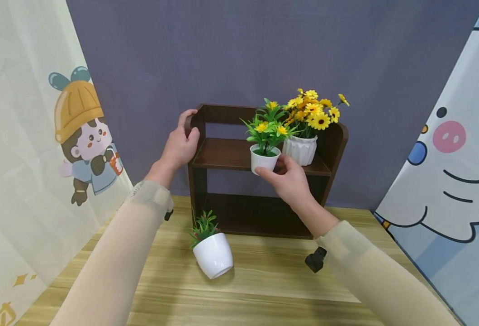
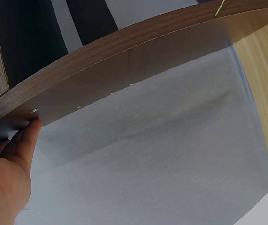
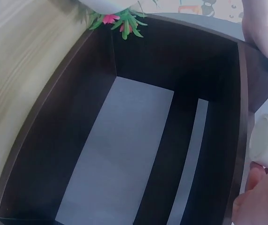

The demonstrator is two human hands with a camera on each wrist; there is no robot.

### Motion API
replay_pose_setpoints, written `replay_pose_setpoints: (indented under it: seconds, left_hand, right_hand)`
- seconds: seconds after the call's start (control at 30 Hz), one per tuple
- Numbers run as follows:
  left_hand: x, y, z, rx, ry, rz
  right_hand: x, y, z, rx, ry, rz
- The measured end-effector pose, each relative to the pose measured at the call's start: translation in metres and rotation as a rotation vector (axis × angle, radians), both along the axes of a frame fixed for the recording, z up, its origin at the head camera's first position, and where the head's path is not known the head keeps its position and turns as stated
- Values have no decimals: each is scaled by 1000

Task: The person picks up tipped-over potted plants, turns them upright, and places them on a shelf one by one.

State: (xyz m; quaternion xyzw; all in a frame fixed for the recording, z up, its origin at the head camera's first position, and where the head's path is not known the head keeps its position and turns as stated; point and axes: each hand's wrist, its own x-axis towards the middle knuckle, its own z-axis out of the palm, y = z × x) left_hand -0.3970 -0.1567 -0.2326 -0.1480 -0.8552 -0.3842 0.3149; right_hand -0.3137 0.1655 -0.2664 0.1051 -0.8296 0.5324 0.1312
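Right hand has a small potted plant pinched by its white pot, thumb on the near face, fingers round the right; left hand has thumb and fingers about the upper left side of the shelf. Plant's mid-shelf at the upper board; can't quite tell if its base touches. Looks like light, stiff, slick plastic, so I'd grip below the rim and spare the bendy leaves. 1 pot of yellow flowers sits just right; 1 tipped planter lies near left on the table.
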Motion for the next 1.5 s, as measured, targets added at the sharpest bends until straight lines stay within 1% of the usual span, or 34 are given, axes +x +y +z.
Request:
replay_pose_setpoints:
  seconds: [0.13, 0.37, 0.53, 0.67, 0.8, 0.93, 1.17, 1.33, 1.5]
  left_hand:
    - [0, 0, 0, 0, 4, 2]
    - [0, 1, 0, 7, 0, 6]
    - [0, 1, 0, 7, -8, 5]
    - [0, 1, 0, 8, -11, 6]
    - [0, 1, 0, 10, -14, 10]
    - [1, 1, 0, 5, -15, 8]
    - [0, 1, 0, 4, -14, 3]
    - [-1, 1, -1, 8, -7, 4]
    - [0, 1, -1, 8, -15, 2]
  right_hand:
    - [-8, -2, -1, 20, 41, -36]
    - [-19, -6, -1, 71, 74, -93]
    - [-23, -9, 1, 169, 106, -150]
    - [-26, -12, 5, 250, 114, -200]
    - [-30, -16, 7, 306, 129, -238]
    - [-33, -21, 6, 321, 139, -278]
    - [-39, -25, 5, 278, 145, -326]
    - [-41, -26, 5, 295, 164, -355]
    - [-44, -27, 3, 325, 181, -378]
